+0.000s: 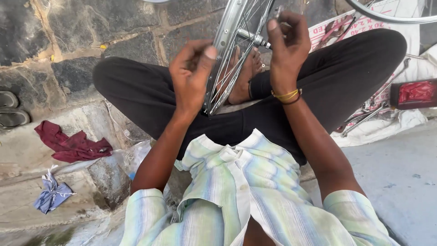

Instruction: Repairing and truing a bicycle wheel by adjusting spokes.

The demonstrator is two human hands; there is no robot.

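Note:
A silver bicycle wheel (pixel 226 50) with thin spokes stands on edge between my crossed legs in black trousers. My left hand (pixel 190 75) grips the rim from the left side, fingers curled over it. On the right side of the wheel, my right hand (pixel 287 43) is closed around the hub axle (pixel 255 38), thumb pointing up. Yellow and red thread bands circle my right wrist. My bare foot shows through the spokes.
A dark red rag (pixel 70 145) and a blue cloth (pixel 52 193) lie on the stone floor at left, with sandals (pixel 11 111) beyond. At right, long spanners (pixel 375 107) rest on a white sack (pixel 387 125), beside a red box (pixel 416 93). Another rim (pixel 391 16) arcs at top right.

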